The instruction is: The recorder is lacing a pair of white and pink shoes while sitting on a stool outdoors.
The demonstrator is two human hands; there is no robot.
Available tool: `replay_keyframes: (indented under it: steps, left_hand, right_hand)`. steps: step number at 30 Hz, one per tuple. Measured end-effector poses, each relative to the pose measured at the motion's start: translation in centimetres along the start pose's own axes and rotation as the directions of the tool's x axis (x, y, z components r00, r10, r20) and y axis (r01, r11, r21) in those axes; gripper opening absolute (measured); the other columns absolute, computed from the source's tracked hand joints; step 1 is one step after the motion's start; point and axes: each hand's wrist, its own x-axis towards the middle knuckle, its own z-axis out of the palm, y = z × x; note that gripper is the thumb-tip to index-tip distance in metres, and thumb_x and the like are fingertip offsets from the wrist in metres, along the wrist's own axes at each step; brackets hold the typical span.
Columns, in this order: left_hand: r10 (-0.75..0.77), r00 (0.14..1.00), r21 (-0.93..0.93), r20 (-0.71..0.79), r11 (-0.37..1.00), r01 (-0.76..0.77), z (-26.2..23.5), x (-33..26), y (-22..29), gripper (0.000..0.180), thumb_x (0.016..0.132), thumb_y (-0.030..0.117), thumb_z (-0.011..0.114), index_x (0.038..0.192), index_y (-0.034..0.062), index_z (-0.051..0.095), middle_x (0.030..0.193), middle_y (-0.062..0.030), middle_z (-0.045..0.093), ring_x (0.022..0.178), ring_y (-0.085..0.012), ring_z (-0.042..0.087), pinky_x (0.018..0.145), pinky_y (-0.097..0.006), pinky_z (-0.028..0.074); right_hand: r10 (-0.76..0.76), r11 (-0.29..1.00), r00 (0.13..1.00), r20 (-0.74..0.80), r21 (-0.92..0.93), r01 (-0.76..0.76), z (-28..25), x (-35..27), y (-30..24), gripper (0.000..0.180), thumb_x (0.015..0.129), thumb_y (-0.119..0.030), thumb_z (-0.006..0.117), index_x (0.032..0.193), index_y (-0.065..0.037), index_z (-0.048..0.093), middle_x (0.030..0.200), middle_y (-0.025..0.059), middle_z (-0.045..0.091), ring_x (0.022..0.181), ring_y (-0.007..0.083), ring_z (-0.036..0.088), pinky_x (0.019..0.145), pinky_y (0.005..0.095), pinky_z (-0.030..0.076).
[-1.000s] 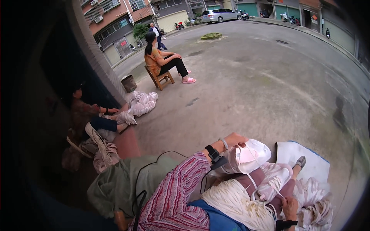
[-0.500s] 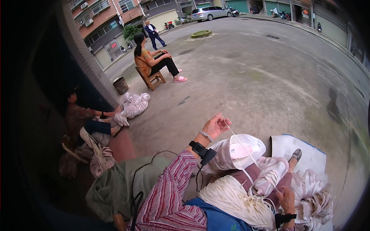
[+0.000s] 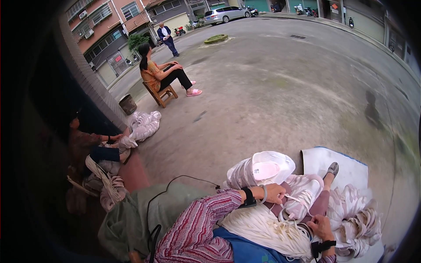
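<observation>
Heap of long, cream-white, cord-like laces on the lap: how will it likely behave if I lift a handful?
The heap of long, cream-white, cord-like laces will probably be floppy, since its strands droop and curve. Strands may tangle, because many overlap. Some could slide off, as they lie loosely against the blue cloth.

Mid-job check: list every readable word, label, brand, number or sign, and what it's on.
None can be read.
Pink insole: small grey print, too small.
Laced shoe: nothing legible.
Red sign, upper left: too small.
Orange sign, upper right: too small.
</observation>
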Motion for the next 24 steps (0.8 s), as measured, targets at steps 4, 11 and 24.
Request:
replay_keyframes:
  steps: [4,11,24]
  left_hand:
    - [0.044,0.998,-0.014,0.035,0.999,-0.044,0.8,0.6,-1.7,0.020,0.069,0.023,0.068,0.067,0.0059,0.056,0.059,-0.0107,0.060,0.053,-0.0236,0.059,0.050,-0.035,0.046]
    - [-0.140,0.990,-0.142,-0.001,0.980,0.138,-0.1,0.1,1.2,0.019,0.069,0.022,0.066,0.065,0.0066,0.055,0.057,-0.0104,0.060,0.053,-0.0235,0.060,0.052,-0.036,0.048]
    - [-0.011,0.996,-0.025,-0.094,1.000,0.009,1.0,0.8,0.6,0.022,0.070,0.028,0.065,0.065,0.0070,0.058,0.065,-0.0133,0.062,0.064,-0.0310,0.061,0.060,-0.040,0.048]
  right_hand:
    - [0.092,0.992,0.990,0.106,0.076,-0.100,-0.2,0.2,0.4,0.027,0.070,-0.027,0.073,0.069,-0.002,0.064,0.057,0.0074,0.058,0.052,0.0157,0.055,0.051,0.0299,0.043]
    - [0.203,0.956,0.926,0.320,0.138,-0.257,-1.6,0.7,-3.8,0.029,0.070,-0.031,0.074,0.077,-0.003,0.066,0.064,0.0065,0.060,0.059,0.0144,0.057,0.055,0.0290,0.044]
    - [0.064,0.998,0.993,0.096,0.017,-0.066,1.7,1.9,-1.9,0.044,0.078,-0.041,0.065,0.070,0.002,0.064,0.060,0.0198,0.058,0.057,0.0330,0.058,0.056,0.0401,0.044]
